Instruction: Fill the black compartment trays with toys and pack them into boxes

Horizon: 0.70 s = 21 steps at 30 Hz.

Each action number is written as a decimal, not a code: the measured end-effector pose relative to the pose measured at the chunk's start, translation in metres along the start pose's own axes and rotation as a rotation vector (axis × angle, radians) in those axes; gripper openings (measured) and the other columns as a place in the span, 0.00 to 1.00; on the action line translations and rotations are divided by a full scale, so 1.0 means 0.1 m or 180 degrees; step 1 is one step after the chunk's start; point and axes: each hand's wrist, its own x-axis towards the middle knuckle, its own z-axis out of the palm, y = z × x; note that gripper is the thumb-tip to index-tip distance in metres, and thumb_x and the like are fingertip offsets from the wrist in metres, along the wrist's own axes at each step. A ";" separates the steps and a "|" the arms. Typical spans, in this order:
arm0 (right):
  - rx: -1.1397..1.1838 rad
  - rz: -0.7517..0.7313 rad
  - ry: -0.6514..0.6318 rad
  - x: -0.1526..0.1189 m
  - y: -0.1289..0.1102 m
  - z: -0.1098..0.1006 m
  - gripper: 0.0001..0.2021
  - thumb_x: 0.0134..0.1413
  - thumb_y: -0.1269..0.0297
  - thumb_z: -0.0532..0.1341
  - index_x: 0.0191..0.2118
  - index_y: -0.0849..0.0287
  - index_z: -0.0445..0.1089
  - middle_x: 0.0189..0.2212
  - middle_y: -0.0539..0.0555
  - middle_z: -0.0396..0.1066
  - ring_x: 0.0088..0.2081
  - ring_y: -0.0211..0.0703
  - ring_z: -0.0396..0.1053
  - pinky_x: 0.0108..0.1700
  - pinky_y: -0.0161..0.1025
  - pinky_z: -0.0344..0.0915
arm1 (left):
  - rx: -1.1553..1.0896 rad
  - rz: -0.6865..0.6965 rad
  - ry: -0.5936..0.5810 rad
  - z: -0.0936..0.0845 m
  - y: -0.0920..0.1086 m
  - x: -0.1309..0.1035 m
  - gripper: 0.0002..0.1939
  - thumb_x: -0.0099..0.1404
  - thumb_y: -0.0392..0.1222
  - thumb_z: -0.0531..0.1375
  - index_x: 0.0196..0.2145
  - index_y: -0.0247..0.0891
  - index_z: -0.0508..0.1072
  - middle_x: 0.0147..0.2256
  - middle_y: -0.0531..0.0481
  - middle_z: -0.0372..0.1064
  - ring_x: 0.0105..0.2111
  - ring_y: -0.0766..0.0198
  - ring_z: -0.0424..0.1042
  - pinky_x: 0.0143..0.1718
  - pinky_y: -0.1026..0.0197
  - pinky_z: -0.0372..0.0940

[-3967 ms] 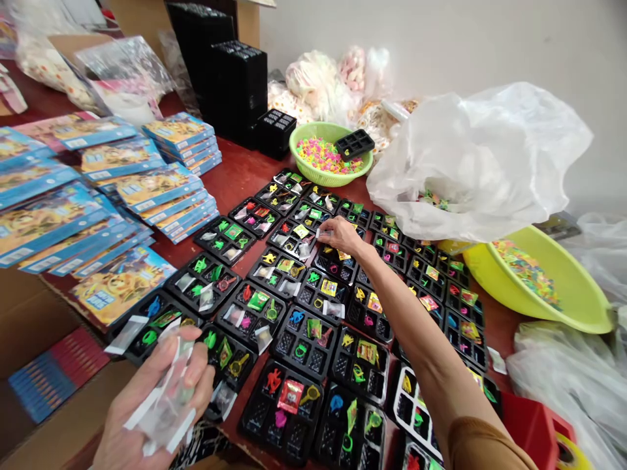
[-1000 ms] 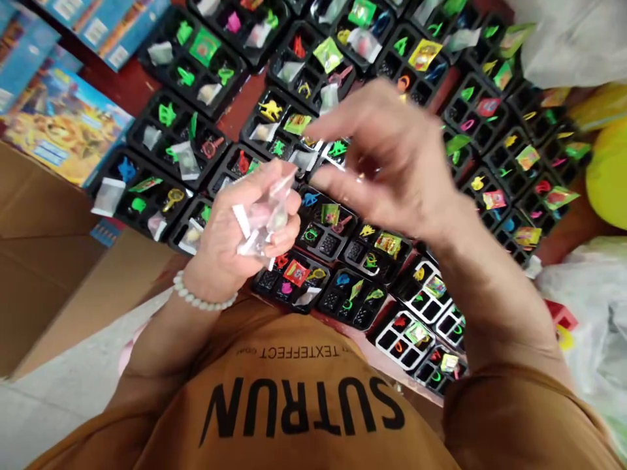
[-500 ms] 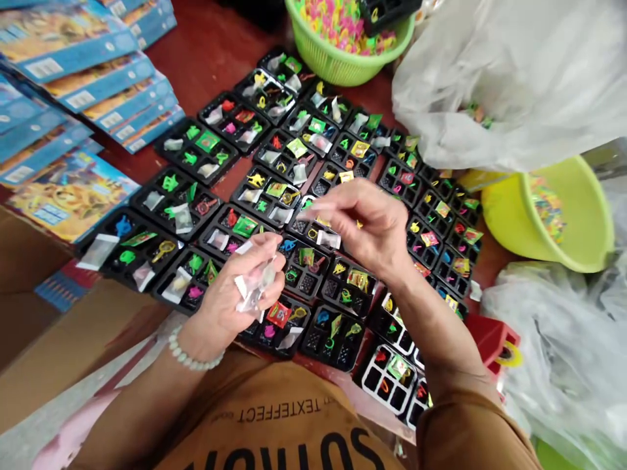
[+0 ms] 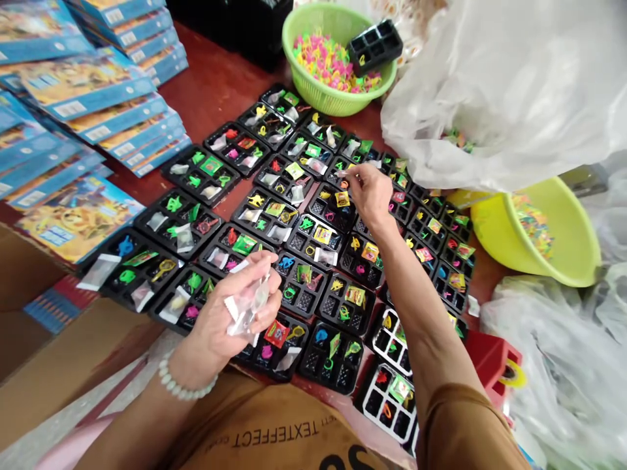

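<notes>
My left hand, a bead bracelet at its wrist, is closed around several small clear-and-white wrapped packets. It hovers over the near trays. Farther forward, my right hand pinches the end of a small whitish packet, mostly hidden by the fingers, above a black compartment tray. Just in front of that hand's wrist lies a tray holding a yellow sachet. Rows of these trays spread under both hands, with little coloured plastic toys, sachets and white packets in their compartments, such as a red sachet.
Blue printed boxes are stacked at left. A green basket of colourful pieces, with a black tray in it, stands at the back. At right are a plastic bag, a tipped yellow bucket and a red tape dispenser.
My right hand has moved forward from over the middle trays to a tray farther back. My left hand keeps hold of its packets. The view has shifted slightly.
</notes>
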 end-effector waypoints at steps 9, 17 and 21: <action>0.0264 -0.0532 -0.0313 -0.18 -0.28 -0.15 0.14 0.65 0.70 0.55 0.49 0.51 0.76 0.52 0.58 0.76 0.53 0.53 0.72 0.56 0.52 0.70 | -0.0177 -0.0062 0.0079 0.07 0.01 0.02 0.06 0.68 0.34 0.59 0.32 0.38 0.74 0.21 0.55 0.64 0.12 0.68 0.62 0.08 0.70 0.54; 0.2104 -0.1878 -0.1699 -1.09 -1.51 -0.76 0.09 0.69 0.67 0.61 0.51 0.58 0.76 0.47 0.59 0.75 0.48 0.45 0.74 0.50 0.43 0.75 | -0.0250 -0.0129 0.0261 0.11 -0.12 0.08 0.17 0.73 0.33 0.49 0.28 0.36 0.70 0.17 0.56 0.58 0.10 0.71 0.57 0.08 0.71 0.55; 0.1961 -0.1887 -0.1749 -1.12 -1.43 -0.74 0.09 0.72 0.65 0.59 0.50 0.61 0.75 0.47 0.62 0.74 0.48 0.45 0.73 0.50 0.43 0.75 | -0.0231 -0.0321 0.0177 0.06 -0.16 0.09 0.13 0.72 0.34 0.52 0.29 0.37 0.69 0.17 0.56 0.59 0.10 0.70 0.58 0.08 0.71 0.55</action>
